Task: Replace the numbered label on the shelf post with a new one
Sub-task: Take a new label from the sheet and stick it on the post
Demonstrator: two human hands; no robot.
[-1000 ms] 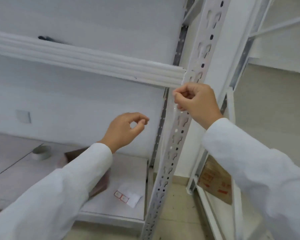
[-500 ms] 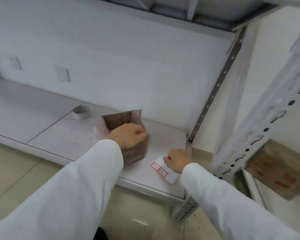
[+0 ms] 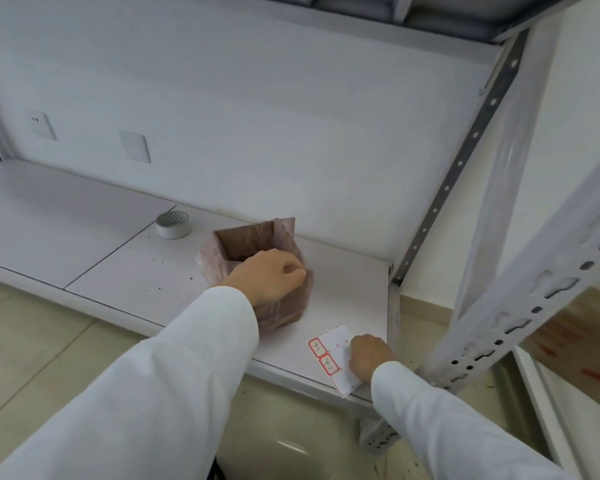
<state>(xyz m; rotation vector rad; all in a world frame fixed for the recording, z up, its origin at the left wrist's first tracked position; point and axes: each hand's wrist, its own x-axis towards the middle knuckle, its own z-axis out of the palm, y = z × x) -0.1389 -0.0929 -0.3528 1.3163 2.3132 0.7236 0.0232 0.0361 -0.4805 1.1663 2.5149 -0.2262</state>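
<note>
A white label sheet (image 3: 336, 341) lies near the front right corner of the lower shelf (image 3: 146, 278). Two red-framed numbered labels (image 3: 323, 356) sit along its left edge. My right hand (image 3: 368, 355) rests on the sheet with its fingers curled down; what they pinch is hidden. My left hand (image 3: 269, 273) hovers with fingers pinched together over the rim of a small brown cardboard box (image 3: 257, 244) lined with a thin plastic bag. Whether something small sits between the fingers cannot be made out. The white perforated shelf post (image 3: 534, 306) rises at the right.
A roll of tape (image 3: 173, 224) stands on the shelf left of the box. A grey slotted rear post (image 3: 465, 150) runs up the back right corner. A brown carton (image 3: 582, 348) with red print lies behind the front post. Beige floor tiles lie below.
My view dropped from the shelf post to the lower shelf. My right hand left the post and came down onto the label sheet. My left hand moved down over the box.
</note>
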